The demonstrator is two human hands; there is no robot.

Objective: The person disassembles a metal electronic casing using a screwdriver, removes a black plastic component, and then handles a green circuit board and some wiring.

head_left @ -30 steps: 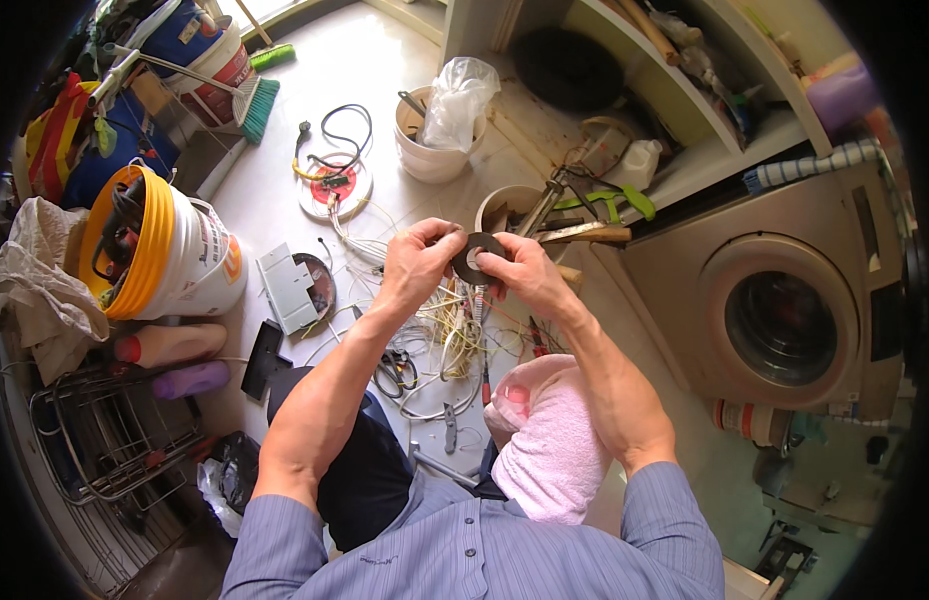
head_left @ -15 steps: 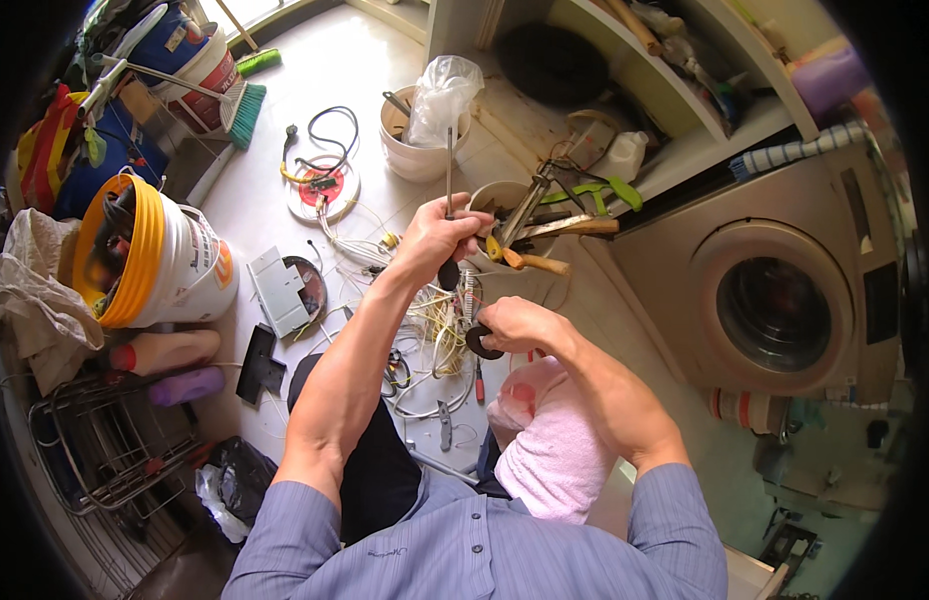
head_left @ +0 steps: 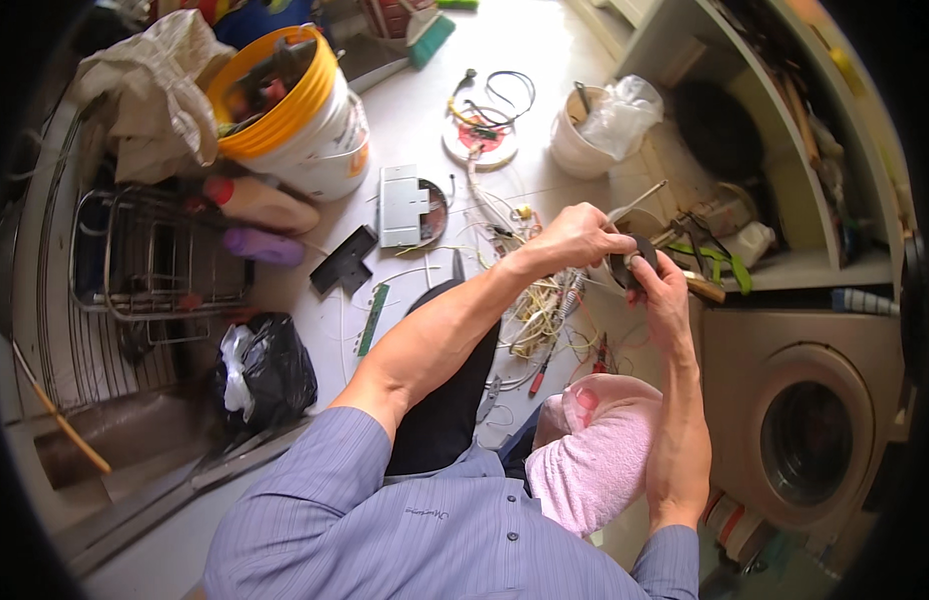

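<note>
My left hand [head_left: 583,238] is closed round a screwdriver [head_left: 639,200], whose metal shaft points up to the right; its handle is hidden in my fingers. Close beside it, my right hand [head_left: 667,296] pinches a black ring that looks like a roll of electrical tape [head_left: 646,250]. The fingertips of both hands meet at this roll. Below the hands lies a tangle of pale wires [head_left: 530,325] on the floor. A red-handled tool [head_left: 538,381] and a utility knife [head_left: 488,397] lie nearer my knees. Behind my hands, a small tool bucket is mostly covered.
A white bucket with a plastic bag [head_left: 582,140] stands beyond the hands. A cable reel [head_left: 495,152], a grey metal plate [head_left: 398,207] and a green circuit board [head_left: 373,320] lie left. A yellow-rimmed bucket [head_left: 330,150] stands farther left. The washing machine [head_left: 733,375] is at right.
My hands have come together at the right, by the tool bucket. The screwdriver has tipped from upright to slanting right, and the black roll has come up to it. The view has swung left.
</note>
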